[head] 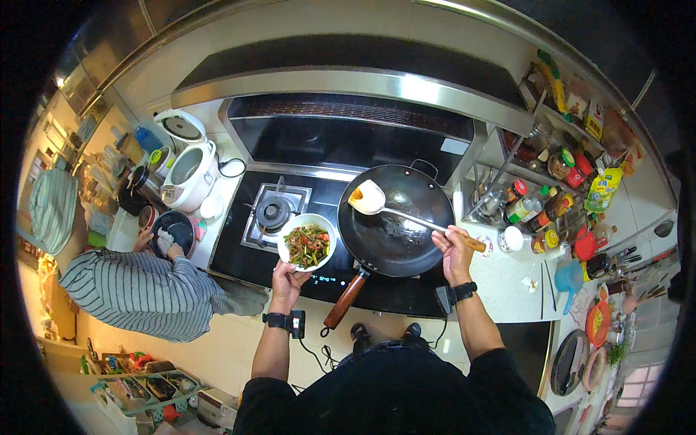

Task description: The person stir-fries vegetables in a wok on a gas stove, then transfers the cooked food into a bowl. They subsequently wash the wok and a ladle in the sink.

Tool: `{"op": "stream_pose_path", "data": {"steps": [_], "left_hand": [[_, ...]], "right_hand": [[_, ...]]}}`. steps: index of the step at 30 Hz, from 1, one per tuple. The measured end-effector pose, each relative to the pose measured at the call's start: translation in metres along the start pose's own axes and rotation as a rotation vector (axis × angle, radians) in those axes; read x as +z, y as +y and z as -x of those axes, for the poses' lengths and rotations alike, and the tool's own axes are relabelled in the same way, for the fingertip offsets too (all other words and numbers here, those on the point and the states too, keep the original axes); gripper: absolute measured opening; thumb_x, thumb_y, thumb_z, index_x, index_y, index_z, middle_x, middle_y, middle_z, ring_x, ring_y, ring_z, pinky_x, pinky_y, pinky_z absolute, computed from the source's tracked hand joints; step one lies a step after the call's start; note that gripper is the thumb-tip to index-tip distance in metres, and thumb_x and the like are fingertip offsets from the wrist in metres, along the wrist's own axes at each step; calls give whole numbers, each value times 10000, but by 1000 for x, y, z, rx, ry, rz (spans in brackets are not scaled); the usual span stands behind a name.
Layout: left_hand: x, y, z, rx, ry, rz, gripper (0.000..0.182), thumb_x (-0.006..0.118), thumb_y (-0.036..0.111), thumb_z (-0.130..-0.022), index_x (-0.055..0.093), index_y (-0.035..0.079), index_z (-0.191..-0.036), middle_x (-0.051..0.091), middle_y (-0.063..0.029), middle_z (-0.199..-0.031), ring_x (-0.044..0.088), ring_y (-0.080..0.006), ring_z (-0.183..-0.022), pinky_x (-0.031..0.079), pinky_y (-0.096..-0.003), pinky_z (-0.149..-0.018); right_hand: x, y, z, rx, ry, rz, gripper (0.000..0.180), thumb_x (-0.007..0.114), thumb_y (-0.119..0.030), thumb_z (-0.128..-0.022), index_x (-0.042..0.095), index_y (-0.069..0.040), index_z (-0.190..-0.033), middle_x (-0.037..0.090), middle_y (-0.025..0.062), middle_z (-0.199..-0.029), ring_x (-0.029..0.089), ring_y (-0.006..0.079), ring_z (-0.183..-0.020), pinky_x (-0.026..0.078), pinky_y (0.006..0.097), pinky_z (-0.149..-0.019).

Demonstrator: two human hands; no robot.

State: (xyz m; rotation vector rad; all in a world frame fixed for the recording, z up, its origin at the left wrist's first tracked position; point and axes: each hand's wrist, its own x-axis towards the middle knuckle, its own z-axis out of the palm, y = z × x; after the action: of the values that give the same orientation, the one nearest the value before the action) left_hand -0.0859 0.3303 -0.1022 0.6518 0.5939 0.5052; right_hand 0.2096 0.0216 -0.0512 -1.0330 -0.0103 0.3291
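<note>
My left hand (289, 284) grips the near rim of a white bowl (283, 260), held in front of the left burner. Cooked green vegetable strips with red pieces and what looks like meat (307, 246) fill the bowl. In my right hand (454, 253) is the wooden handle of a wok spatula (418, 220). Its broad pale blade, stained with brown sauce, is over the left part of a dark wok (405, 255). Only an oily sheen and small residue show inside the wok. The wok's wooden handle (348, 300) points toward me, touched by neither hand.
A gas burner (273, 212) is left of the wok. At the left, another person (147, 288) in a striped top wipes or handles a dark pot (173, 234) beside an open rice cooker (190, 174). Seasoning bottles (535, 212) and chopsticks (548, 288) are on the right counter, under a range hood (353, 84).
</note>
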Motion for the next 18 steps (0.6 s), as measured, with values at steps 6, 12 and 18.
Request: {"op": "stream_pose_path", "data": {"steps": [6, 12, 18], "left_hand": [[3, 1, -6, 38, -33, 39, 522, 513, 81, -798, 470, 22, -1315, 655, -154, -1165, 706, -346, -1020, 622, -456, -849], [1, 1, -5, 37, -97, -5, 467, 519, 106, -816, 458, 28, -1272, 619, -159, -1215, 667, -349, -1075, 546, -491, -936], [5, -4, 1, 56, -80, -8, 530, 522, 124, -809, 458, 29, -1326, 637, -149, -1225, 692, -327, -1026, 578, -441, -875]], "right_hand": [[42, -60, 27, -162, -334, 105, 172, 589, -18, -937, 548, 18, -1100, 677, 184, -1005, 733, 297, -895, 617, 370, -843], [86, -107, 103, -698, -890, 643, 201, 722, 29, -826, 660, -25, -1010, 661, 214, -1177, 723, 284, -957, 574, 338, -843], [102, -113, 138, -895, -1007, 839, 238, 799, 39, -746, 720, -30, -960, 660, 220, -1199, 703, 221, -868, 576, 286, -760]]}}
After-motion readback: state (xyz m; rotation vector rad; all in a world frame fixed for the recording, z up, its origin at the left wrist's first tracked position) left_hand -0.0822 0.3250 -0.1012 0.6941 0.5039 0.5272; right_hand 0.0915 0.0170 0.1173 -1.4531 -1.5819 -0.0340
